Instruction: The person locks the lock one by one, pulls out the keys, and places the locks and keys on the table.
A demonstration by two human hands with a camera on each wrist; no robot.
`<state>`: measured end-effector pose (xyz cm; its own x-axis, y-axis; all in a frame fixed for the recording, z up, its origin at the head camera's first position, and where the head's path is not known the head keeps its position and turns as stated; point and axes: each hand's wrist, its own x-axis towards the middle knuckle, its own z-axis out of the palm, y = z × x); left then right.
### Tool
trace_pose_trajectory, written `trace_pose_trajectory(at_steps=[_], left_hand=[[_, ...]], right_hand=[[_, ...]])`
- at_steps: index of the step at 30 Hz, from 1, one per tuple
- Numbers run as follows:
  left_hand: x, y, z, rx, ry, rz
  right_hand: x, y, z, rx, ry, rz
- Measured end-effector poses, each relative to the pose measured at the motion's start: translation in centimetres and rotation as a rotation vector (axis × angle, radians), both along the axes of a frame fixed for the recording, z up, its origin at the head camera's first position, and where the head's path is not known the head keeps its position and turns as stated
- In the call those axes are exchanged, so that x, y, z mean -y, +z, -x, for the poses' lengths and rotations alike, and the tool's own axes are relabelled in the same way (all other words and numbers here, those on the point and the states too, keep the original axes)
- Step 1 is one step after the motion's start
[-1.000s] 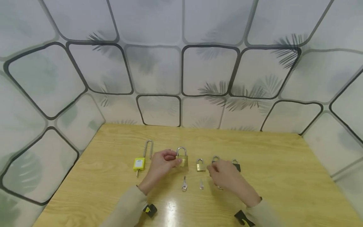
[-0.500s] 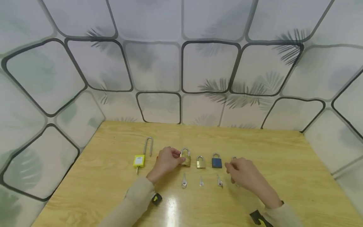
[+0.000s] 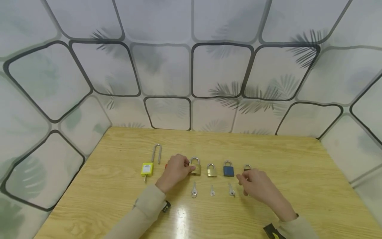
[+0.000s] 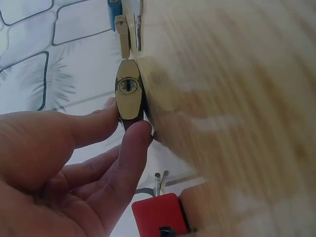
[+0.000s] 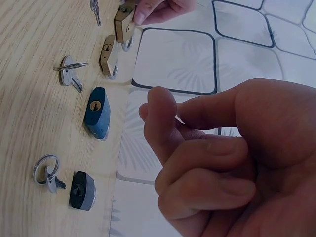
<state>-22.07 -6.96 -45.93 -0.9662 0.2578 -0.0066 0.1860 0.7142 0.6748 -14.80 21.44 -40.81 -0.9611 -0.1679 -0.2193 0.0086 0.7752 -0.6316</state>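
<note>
Between thumb and fingers, my left hand [image 3: 176,172] pinches the large brass padlock [image 3: 196,170] by its left side. The left wrist view shows the keyhole end of this padlock facing the camera. My right hand [image 3: 259,186] hovers over the table near the black padlock [image 5: 83,191]. Its fingers are curled, the thumb close against the forefinger, and nothing shows between them. A blue padlock [image 3: 228,171] and a small brass padlock [image 3: 212,172] lie between the two hands. A red padlock [image 4: 160,215] lies beside the left hand, mostly hidden in the head view.
At the left lies a yellow padlock [image 3: 147,168] with a long shackle and a key in it. Nearer the person lie a ringed key [image 3: 194,191], a small key [image 3: 212,191] and another key [image 3: 231,190]. Below the black padlock is a key on a ring [image 5: 46,170]. A patterned wall covering [image 3: 221,73] rises behind the table.
My right hand has moved right, from the blue padlock to near the black one, then held about still. The left hand has shifted slightly right with the large brass padlock.
</note>
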Motion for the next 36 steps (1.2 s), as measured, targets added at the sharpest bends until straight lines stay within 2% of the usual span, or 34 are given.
trace_pose_trajectory(at_steps=[4, 9, 12, 15, 19, 24, 26, 29, 32, 36], left_hand=[[-0.1, 0.0, -0.1, -0.053, -0.028, 0.03], [-0.2, -0.1, -0.2, -0.087, -0.03, 0.061], [-0.2, -0.1, -0.2, -0.079, -0.033, 0.058], [0.2, 0.1, -0.2, -0.038, -0.015, 0.055], [1.6, 1.0, -0.4, 0.003, 0.041, 0.067], [4.1, 2.7, -1.0, -0.03, 0.104, 0.133], [5.0, 3.0, -1.3, -0.023, 0.123, 0.164], [6.0, 3.0, -1.6, 0.005, 0.139, 0.203], [6.4, 2.4, -1.8, 0.054, 0.131, 0.2], [6.3, 1.6, -2.1, 0.079, 0.109, 0.187]], right_hand=[[0.1, -0.2, -0.1, 0.002, -0.006, -0.008], [0.2, -0.3, -0.3, -0.004, 0.007, -0.006], [0.3, -0.4, -0.3, -0.004, 0.003, -0.008], [0.3, -0.5, -0.3, -0.012, 0.011, -0.018], [0.2, -0.6, -0.2, -0.012, 0.012, -0.028], [0.1, -0.8, -0.3, 0.004, -0.005, -0.05], [0.0, -0.9, -0.4, 0.009, -0.007, -0.059], [-0.1, -1.0, -0.5, 0.0, 0.001, -0.061], [-0.3, -1.2, -0.6, -0.02, 0.014, -0.055], [-0.3, -1.2, -0.7, -0.011, 0.012, -0.055]])
